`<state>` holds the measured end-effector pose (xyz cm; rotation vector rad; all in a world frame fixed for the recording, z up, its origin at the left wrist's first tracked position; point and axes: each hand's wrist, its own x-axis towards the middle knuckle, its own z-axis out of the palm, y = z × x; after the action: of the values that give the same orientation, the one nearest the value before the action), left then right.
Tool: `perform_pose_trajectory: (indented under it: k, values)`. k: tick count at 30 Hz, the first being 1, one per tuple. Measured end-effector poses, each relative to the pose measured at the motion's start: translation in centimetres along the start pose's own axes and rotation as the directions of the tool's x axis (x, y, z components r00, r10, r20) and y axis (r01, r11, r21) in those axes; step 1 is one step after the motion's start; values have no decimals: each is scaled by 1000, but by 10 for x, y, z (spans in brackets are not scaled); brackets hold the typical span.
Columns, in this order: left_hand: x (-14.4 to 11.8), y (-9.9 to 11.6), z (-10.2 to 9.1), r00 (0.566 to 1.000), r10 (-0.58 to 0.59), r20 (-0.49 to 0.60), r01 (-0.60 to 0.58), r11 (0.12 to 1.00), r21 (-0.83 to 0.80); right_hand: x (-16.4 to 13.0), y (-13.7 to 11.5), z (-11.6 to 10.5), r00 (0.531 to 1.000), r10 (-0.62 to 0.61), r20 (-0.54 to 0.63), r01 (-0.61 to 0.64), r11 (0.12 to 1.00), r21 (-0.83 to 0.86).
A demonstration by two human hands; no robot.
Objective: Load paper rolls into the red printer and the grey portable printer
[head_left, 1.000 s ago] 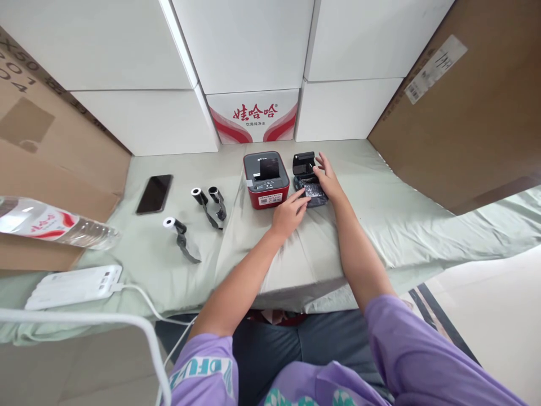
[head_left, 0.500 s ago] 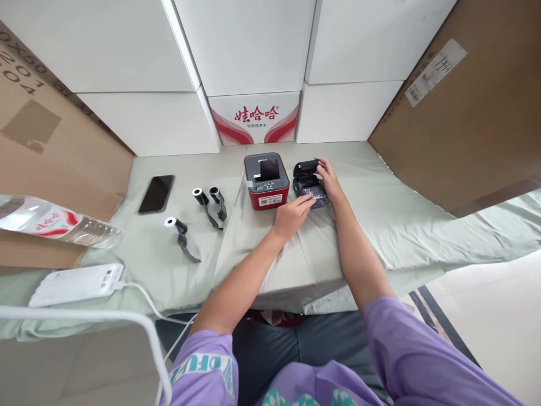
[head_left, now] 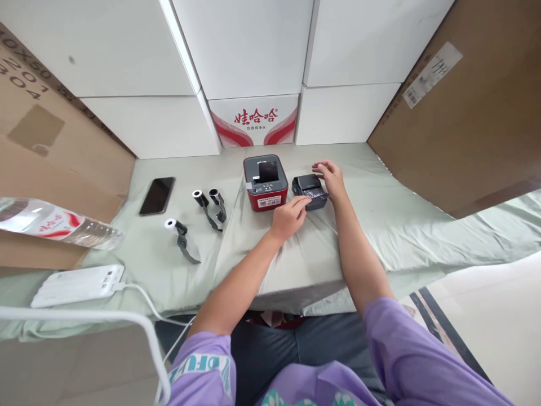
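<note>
A small black device [head_left: 309, 182] lies on the cloth-covered surface [head_left: 380, 242], right of centre, its lid down; a dark, printed strip [head_left: 318, 194] shows along its near side. The left hand [head_left: 289, 217] reaches in from the near left, fingers close together, their tips at the strip; whether they pinch it cannot be told. The right hand [head_left: 332, 179] stands at the device's far right corner, fingers loosely bent and slightly apart, gripping nothing visible; contact with the lid is unclear. Just left of the device stands a red-and-grey box-shaped unit [head_left: 267, 185]. Farther left lie three dark rolls [head_left: 181, 227], each with a trailing tail, and a phone [head_left: 157, 195]. At the near left lies a white power bank [head_left: 78, 286] with a plugged-in cable [head_left: 141, 291].
</note>
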<state>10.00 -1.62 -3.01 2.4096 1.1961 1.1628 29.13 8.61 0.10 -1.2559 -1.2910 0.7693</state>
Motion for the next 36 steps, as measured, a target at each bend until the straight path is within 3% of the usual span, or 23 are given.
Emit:
perform_pose_trajectory:
  k: [2,4,5,7,10,12,14,17,20,24,29,31,34,36]
  values:
    - [0,-2,1,998,32,-57,-31,999,13,11,-13,1,998,-60,6,60,995,-75]
    - [-1,-3,2,994,48,-98,-45,999,27,28,-28,1,984,-53,168,92,968,-234]
    - [0,-4,2,993,54,-106,-51,998,31,37,-34,1,956,17,294,87,937,-338]
    - [0,-5,3,992,64,-108,-61,998,33,54,-45,2,829,276,486,52,828,-559]
    - [0,-6,4,992,69,-101,-67,997,26,72,-52,7,620,610,494,-8,634,-773]
    - [0,-7,5,993,62,-103,-60,998,22,80,-50,13,550,690,471,-19,574,-819]
    - [0,-8,5,992,51,-111,-49,999,17,88,-43,19,527,704,475,17,550,-835]
    - [0,-8,5,993,35,-115,-36,999,-1,97,-27,21,528,671,520,120,548,-828]
    - [0,-7,4,994,17,-105,-19,1000,-23,99,-12,13,536,614,579,149,607,-781]
    - [-1,-4,6,992,42,-123,-47,998,-33,88,-10,3,562,587,583,65,671,-739]
    - [-2,-4,-1,984,108,-140,-109,994,6,76,-31,9,603,661,447,-22,574,-819]
    - [0,-4,-9,982,129,-140,-125,991,38,69,-35,5,616,651,444,-50,594,-803]
    - [1,-4,-18,989,72,-130,-64,996,65,48,-25,-9,690,528,496,-119,758,-641]
    - [2,-2,-18,995,-12,-97,18,998,54,29,-9,-15,800,345,492,-135,901,-413]
